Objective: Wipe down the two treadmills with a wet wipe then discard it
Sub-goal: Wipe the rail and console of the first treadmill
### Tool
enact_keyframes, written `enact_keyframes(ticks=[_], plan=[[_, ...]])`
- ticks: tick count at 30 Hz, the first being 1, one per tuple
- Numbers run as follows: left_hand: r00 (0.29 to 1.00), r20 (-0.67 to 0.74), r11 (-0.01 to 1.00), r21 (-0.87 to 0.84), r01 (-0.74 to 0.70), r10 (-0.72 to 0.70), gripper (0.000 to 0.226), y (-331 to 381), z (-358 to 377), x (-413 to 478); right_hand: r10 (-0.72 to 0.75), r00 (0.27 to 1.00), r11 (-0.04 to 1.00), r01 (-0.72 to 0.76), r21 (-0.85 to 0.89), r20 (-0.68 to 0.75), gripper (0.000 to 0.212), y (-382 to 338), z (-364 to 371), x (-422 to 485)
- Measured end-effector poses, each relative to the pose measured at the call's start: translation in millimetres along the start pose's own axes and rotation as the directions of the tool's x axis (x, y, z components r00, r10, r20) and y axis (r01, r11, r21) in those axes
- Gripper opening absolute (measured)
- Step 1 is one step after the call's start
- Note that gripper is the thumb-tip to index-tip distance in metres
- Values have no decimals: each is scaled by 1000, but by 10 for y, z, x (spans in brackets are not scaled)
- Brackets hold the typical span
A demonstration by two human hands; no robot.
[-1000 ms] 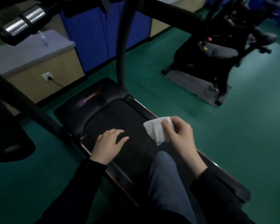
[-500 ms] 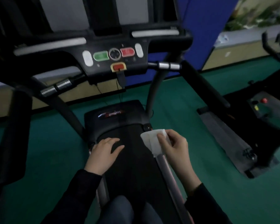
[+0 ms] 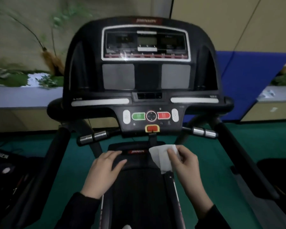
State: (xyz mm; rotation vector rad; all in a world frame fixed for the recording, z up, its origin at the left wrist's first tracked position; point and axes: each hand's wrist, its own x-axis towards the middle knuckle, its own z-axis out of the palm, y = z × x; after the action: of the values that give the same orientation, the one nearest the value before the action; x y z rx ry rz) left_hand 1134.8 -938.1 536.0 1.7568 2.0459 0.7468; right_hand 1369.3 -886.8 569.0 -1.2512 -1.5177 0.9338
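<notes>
A black treadmill stands straight ahead, its console (image 3: 146,66) filling the upper middle with a display, green and red buttons and a red safety key. Its dark belt (image 3: 139,192) runs down between my arms. My right hand (image 3: 186,164) pinches a white wet wipe (image 3: 160,154), held unfolded in the air above the front right of the belt, below the console. My left hand (image 3: 104,171) hovers empty over the belt's front left, fingers loosely spread. Part of another black machine (image 3: 5,164) shows at the left edge.
Black side handrails (image 3: 238,154) slope down on both sides, with chrome grip sensors (image 3: 204,132) under the console. Green floor (image 3: 73,162) surrounds the deck. A grey-topped ledge (image 3: 23,96) with plants and a blue panel (image 3: 238,83) line the wall behind. A dark mat lies at the right.
The view has swung left and tilted up from the deck to the console. Both hands keep their pose, the right still holding the wipe.
</notes>
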Motion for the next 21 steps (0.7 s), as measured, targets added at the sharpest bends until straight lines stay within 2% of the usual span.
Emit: enact_keyframes(ticks=[11, 16, 21], plan=[[975, -198, 994, -13, -107, 103, 48, 29, -650, 1182, -143, 988, 987, 146, 59, -54, 20, -527, 507, 1258], [946, -282, 986, 15, -164, 162, 65, 101, -785, 1710, -165, 983, 981, 172, 86, -86, 27, -612, 571, 1778], [928, -343, 985, 142, -102, 145, 88, 80, -801, 2202, -191, 975, 969, 205, 136, -114, 20, -699, 550, 2391]])
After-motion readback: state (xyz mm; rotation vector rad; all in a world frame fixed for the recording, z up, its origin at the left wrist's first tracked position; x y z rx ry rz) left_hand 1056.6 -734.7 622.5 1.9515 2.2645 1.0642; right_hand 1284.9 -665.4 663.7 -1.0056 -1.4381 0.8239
